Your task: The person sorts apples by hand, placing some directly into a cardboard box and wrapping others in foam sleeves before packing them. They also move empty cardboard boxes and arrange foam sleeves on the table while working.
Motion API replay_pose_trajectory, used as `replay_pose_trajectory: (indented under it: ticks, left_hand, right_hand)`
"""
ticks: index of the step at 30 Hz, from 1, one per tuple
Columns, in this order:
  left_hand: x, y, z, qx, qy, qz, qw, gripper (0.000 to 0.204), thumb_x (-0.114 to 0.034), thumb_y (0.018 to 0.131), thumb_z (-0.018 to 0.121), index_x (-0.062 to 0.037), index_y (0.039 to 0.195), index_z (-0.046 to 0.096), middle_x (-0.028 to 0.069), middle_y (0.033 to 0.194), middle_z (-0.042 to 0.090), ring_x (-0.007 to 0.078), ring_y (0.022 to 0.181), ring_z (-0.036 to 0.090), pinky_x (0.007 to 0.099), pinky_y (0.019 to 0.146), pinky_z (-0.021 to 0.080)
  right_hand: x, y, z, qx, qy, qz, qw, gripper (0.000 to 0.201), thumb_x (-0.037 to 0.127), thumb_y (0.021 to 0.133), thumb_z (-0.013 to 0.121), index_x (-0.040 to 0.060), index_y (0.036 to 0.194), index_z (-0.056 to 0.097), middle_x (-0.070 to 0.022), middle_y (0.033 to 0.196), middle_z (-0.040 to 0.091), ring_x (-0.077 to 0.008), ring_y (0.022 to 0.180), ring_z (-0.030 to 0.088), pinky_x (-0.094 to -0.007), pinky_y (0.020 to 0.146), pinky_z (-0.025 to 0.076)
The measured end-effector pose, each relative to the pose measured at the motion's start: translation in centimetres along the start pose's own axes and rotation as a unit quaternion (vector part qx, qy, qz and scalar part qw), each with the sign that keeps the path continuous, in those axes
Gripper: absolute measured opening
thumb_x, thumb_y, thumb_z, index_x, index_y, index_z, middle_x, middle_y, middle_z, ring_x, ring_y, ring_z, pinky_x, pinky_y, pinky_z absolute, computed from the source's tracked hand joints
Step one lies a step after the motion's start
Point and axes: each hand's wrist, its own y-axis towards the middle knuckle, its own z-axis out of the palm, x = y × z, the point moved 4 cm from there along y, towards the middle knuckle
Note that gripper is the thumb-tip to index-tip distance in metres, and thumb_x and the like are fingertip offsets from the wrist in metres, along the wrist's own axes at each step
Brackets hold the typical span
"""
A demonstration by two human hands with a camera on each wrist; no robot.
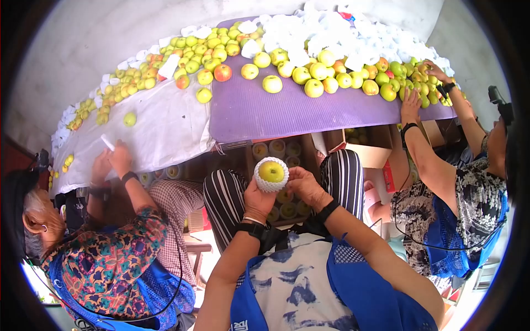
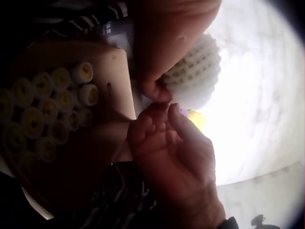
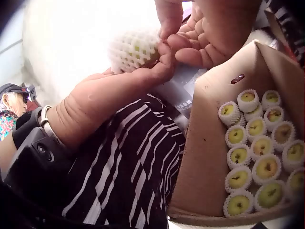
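My left hand (image 1: 258, 199) holds a yellow-green apple (image 1: 271, 171) wrapped in a white foam net (image 1: 264, 186), stem end facing up. The net covers its sides and leaves the top bare. My right hand (image 1: 307, 186) is at the net's right edge. In the right wrist view its fingertips (image 3: 181, 57) meet the left hand's fingers beside the wrapped apple; I cannot tell whether they pinch the net. The left wrist view shows the right palm (image 2: 174, 155) turned toward that camera, its fingers bent.
A cardboard box (image 3: 200, 143) of net-wrapped apples stands low between my knees. Ahead, a purple mat (image 1: 248, 113) bears loose apples (image 1: 313, 88) and a pile of white foam nets (image 1: 331, 33). People sit close on both sides, the right one's hand (image 1: 411, 105) among apples.
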Motion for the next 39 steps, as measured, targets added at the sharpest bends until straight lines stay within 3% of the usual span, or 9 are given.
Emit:
replay_pose_trajectory:
  ticks: [2, 6, 11, 14, 17, 19, 24, 31, 39]
  left_hand:
    - [-0.4, -0.2, 0.0, -0.014, 0.030, 0.025, 0.999, 0.041, -0.030, 0.093, 0.031, -0.0049, 0.124, 0.042, 0.0122, 0.127, 0.045, 0.0302, 0.118, 0.041, 0.0472, 0.100, 0.030]
    - [0.2, 0.1, -1.0, -0.037, 0.032, 0.040, 0.998, 0.041, -0.030, 0.093, 0.031, -0.0046, 0.123, 0.042, 0.0116, 0.127, 0.046, 0.0301, 0.118, 0.041, 0.0467, 0.100, 0.031]
    - [0.1, 0.3, -1.5, -0.039, 0.057, 0.048, 0.996, 0.041, -0.029, 0.092, 0.033, -0.0029, 0.123, 0.042, 0.0131, 0.126, 0.046, 0.0292, 0.119, 0.041, 0.0451, 0.100, 0.031]
    - [0.5, 0.3, -0.4, 0.008, 0.056, 0.018, 0.998, 0.042, -0.029, 0.092, 0.035, -0.0013, 0.122, 0.043, 0.0148, 0.124, 0.047, 0.0293, 0.117, 0.043, 0.0450, 0.100, 0.033]
    - [0.5, 0.5, 1.5, 0.005, -0.001, 0.061, 0.998, 0.039, -0.028, 0.091, 0.041, -0.0022, 0.120, 0.045, 0.0140, 0.120, 0.050, 0.0279, 0.112, 0.048, 0.0440, 0.097, 0.038]
    - [1.0, 1.5, -1.4, -0.030, -0.012, 0.075, 0.997, 0.038, -0.027, 0.091, 0.042, -0.0045, 0.121, 0.045, 0.0115, 0.120, 0.050, 0.0257, 0.111, 0.049, 0.0415, 0.096, 0.038]
    - [2.3, 3.7, -5.8, -0.057, 0.046, 0.057, 0.996, 0.035, -0.030, 0.092, 0.038, -0.0069, 0.115, 0.051, 0.0061, 0.109, 0.058, 0.0177, 0.100, 0.055, 0.0331, 0.088, 0.044]
    - [1.7, 2.5, -5.9, -0.058, 0.102, 0.101, 0.988, 0.035, -0.033, 0.090, 0.038, -0.0093, 0.112, 0.052, 0.0049, 0.102, 0.059, 0.0173, 0.092, 0.058, 0.0333, 0.079, 0.047]
    - [2.1, 1.0, -4.6, -0.106, 0.099, 0.076, 0.987, 0.032, -0.033, 0.092, 0.039, -0.0094, 0.106, 0.055, 0.0035, 0.095, 0.061, 0.0152, 0.087, 0.058, 0.0314, 0.076, 0.047]
  right_hand:
    - [0.4, -0.1, -0.4, -0.067, 0.054, -0.015, 0.996, 0.024, 0.009, 0.080, 0.057, 0.0078, 0.104, 0.052, -0.0029, 0.087, 0.058, -0.0155, 0.073, 0.057, -0.0260, 0.063, 0.047]
    - [1.1, -1.2, -0.3, -0.074, 0.049, -0.002, 0.996, 0.027, 0.012, 0.080, 0.058, 0.0078, 0.106, 0.050, -0.0022, 0.090, 0.057, -0.0136, 0.078, 0.056, -0.0252, 0.063, 0.047]
    - [1.5, -1.3, 1.1, -0.039, -0.018, -0.027, 0.999, 0.037, 0.013, 0.081, 0.059, 0.0084, 0.115, 0.046, -0.0035, 0.105, 0.055, -0.0119, 0.093, 0.052, -0.0248, 0.066, 0.046]
    - [1.7, -1.4, 1.0, -0.013, -0.027, -0.061, 0.998, 0.039, 0.014, 0.078, 0.061, 0.0069, 0.115, 0.048, -0.0037, 0.103, 0.055, -0.0126, 0.087, 0.052, -0.0256, 0.064, 0.044]
    - [1.1, -0.2, 0.2, 0.010, 0.013, -0.043, 0.999, 0.040, 0.016, 0.080, 0.059, 0.0086, 0.118, 0.048, -0.0024, 0.108, 0.054, -0.0130, 0.095, 0.053, -0.0265, 0.070, 0.046]
    - [2.4, -0.9, 1.1, 0.034, -0.001, -0.037, 0.999, 0.044, 0.022, 0.080, 0.060, 0.0092, 0.120, 0.046, -0.0022, 0.111, 0.053, -0.0137, 0.098, 0.052, -0.0263, 0.068, 0.048]
    - [2.0, -0.8, 1.4, 0.022, -0.125, -0.058, 0.990, 0.039, 0.014, 0.076, 0.056, 0.0018, 0.112, 0.049, -0.0052, 0.092, 0.058, -0.0124, 0.069, 0.056, -0.0228, 0.053, 0.045]
    - [1.2, -1.0, 2.2, 0.035, -0.106, -0.043, 0.993, 0.033, 0.011, 0.076, 0.055, 0.0000, 0.107, 0.050, -0.0069, 0.086, 0.059, -0.0138, 0.062, 0.056, -0.0245, 0.052, 0.045]
    - [0.0, -1.0, 1.2, 0.038, -0.089, -0.020, 0.995, 0.031, 0.013, 0.078, 0.055, -0.0003, 0.106, 0.050, -0.0078, 0.086, 0.059, -0.0154, 0.061, 0.056, -0.0254, 0.050, 0.045]
